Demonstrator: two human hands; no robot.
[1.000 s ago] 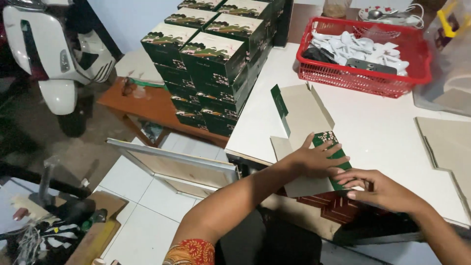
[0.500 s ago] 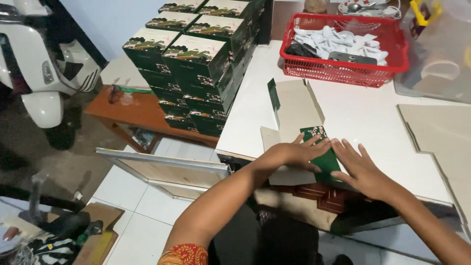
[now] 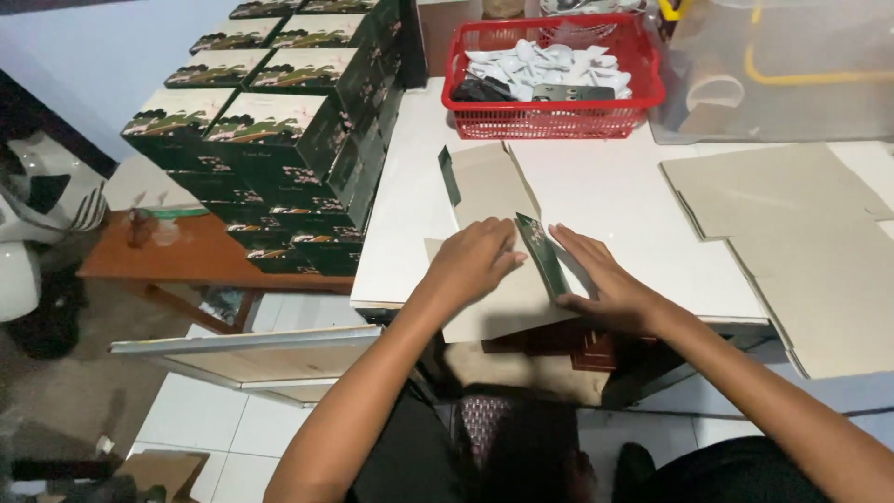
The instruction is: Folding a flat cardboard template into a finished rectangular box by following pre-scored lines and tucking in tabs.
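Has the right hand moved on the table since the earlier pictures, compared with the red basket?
Cannot tell. The camera itself shifted; the right hand lies flat on the cardboard sheet, below the red basket, about as before.

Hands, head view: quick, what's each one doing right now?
Left hand: open, palm flat on the flattened cardboard box blank.
Right hand: open, fingers spread, pressing beside the raised green flap.

We see a pale blue painted wall (image 3: 84, 56) at the left, a floor of white square tiles (image 3: 214, 433), a glossy white tabletop (image 3: 643, 200), and a low reddish-brown wooden bench (image 3: 186, 265).
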